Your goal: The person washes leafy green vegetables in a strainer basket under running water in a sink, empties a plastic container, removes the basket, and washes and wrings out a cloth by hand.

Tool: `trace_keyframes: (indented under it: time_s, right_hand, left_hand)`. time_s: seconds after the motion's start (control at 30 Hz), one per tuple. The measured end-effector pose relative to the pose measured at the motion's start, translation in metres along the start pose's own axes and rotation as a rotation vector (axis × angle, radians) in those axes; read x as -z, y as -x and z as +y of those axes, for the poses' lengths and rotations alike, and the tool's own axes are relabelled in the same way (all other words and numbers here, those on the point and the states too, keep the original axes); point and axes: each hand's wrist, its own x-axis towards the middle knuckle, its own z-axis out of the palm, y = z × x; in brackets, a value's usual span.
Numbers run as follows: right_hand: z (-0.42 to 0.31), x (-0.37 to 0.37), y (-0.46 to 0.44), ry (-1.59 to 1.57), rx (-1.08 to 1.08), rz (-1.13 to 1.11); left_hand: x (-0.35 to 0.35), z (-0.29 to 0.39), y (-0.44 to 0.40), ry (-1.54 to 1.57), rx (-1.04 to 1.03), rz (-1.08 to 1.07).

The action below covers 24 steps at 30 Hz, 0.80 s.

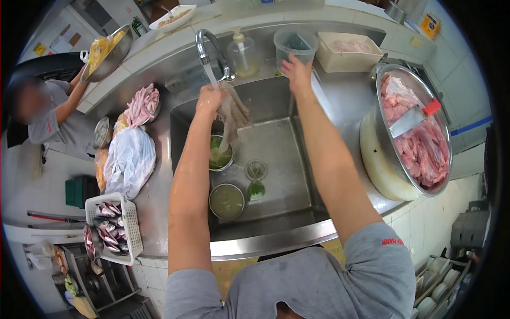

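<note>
My left hand is closed around a wet brownish cloth, which hangs down into the steel sink. Water from the curved faucet runs onto that hand. My right hand has its fingers spread against the front of a clear plastic tub on the sink's back ledge. Inside the tub is something dark green that I cannot make out. In the sink sit a bowl with green pieces, a bowl of cloudy liquid and a loose green leaf.
A soap pump bottle and a cream container stand behind the sink. At right, a large basin of raw meat carries a cleaver. Left are a plastic bag and a fish basket. Another person holds a bowl.
</note>
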Motion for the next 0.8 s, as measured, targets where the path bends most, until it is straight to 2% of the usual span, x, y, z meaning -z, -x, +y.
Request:
trace_keyframes:
  time_s: [0.03, 0.07, 0.1, 0.13, 0.17, 0.23, 0.27, 0.33, 0.37, 0.47, 0.5, 0.57, 0.6, 0.67, 0.8]
  right_hand:
    - [0.014, 0.01, 0.006, 0.152, 0.009, 0.012]
    - [0.027, 0.014, 0.026, 0.366, -0.174, -0.017]
    - [0.044, 0.015, 0.043, 0.51, -0.462, -0.15]
    - [0.056, 0.012, 0.061, 0.492, -0.734, -0.266]
    - [0.066, 0.006, 0.077, 0.467, -1.007, -0.383]
    - [0.073, -0.02, 0.104, -0.045, -0.899, -0.337]
    - [0.08, -0.029, 0.108, -0.158, -0.856, -0.346]
    - [0.105, -0.035, 0.102, -0.062, -0.773, -0.365]
    - [0.121, -0.033, 0.096, 0.046, -0.759, -0.376]
    - [0.134, -0.034, 0.088, 0.157, -0.685, -0.452]
    - [0.12, -0.037, 0.091, 0.112, -0.659, -0.503]
    - [0.094, -0.041, 0.097, 0.018, -0.607, -0.601]
    - [0.08, -0.042, 0.099, -0.05, -0.592, -0.575]
    - [0.058, -0.041, 0.101, -0.186, -0.564, -0.519]
    - [0.049, -0.04, 0.107, 0.533, -0.576, -0.436]
  left_hand:
    - [-0.002, 0.007, 0.012, -0.019, -0.056, 0.03]
    - [-0.001, 0.007, 0.009, -0.152, -0.112, -0.031]
    - [0.002, 0.003, 0.003, -0.284, -0.168, -0.089]
    - [0.003, 0.0, 0.001, -0.414, -0.22, -0.147]
    - [-0.001, 0.009, 0.012, -0.438, -0.185, -0.301]
    - [-0.01, 0.035, 0.045, -0.486, -0.108, -0.607]
    - [-0.008, 0.032, 0.043, -0.355, -0.094, -0.555]
    - [-0.006, 0.023, 0.027, -0.097, -0.069, -0.448]
    - [-0.002, 0.011, 0.006, -0.009, -0.059, -0.325]
    - [0.001, 0.005, -0.002, -0.089, -0.173, -0.24]
    - [0.003, 0.0, -0.004, -0.364, -0.304, -0.199]
    - [0.005, -0.012, 0.004, -0.223, -0.221, -0.27]
    - [0.005, -0.016, 0.008, -0.151, -0.18, -0.307]
    - [0.007, -0.02, 0.009, -0.338, -0.25, -0.207]
    - [0.003, -0.004, -0.004, -0.639, -0.398, -0.049]
